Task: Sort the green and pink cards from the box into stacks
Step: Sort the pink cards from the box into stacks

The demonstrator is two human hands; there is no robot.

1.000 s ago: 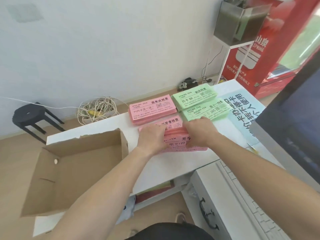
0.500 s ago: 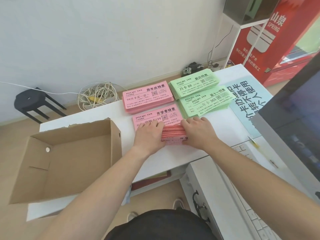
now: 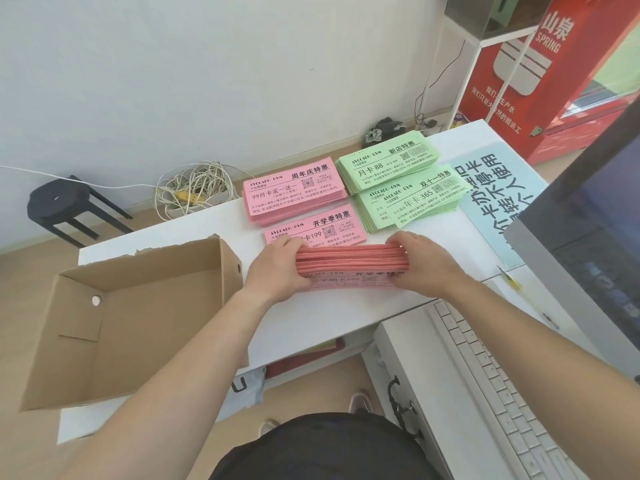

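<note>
Both hands, left [image 3: 277, 271] and right [image 3: 424, 263], grip the pink card stack [image 3: 349, 263] by its ends

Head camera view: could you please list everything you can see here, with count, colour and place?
pink bundle: one, pink, held at the table's front
far pink stack: one, pink, table's back edge
near pink stack: one, pink, just behind the bundle
green stacks: two, green, right of the pink ones, far and near
box: one, brown cardboard, open, table's left end
table: one, white
sign: one, light blue, right of the green stacks
monitor: one, dark screen, right
keyboard: one, white, lower right
stool: one, black, floor, left
cable coil: one, white, floor behind the table
left hand: grips the bundle's left end
right hand: grips its right end
</note>
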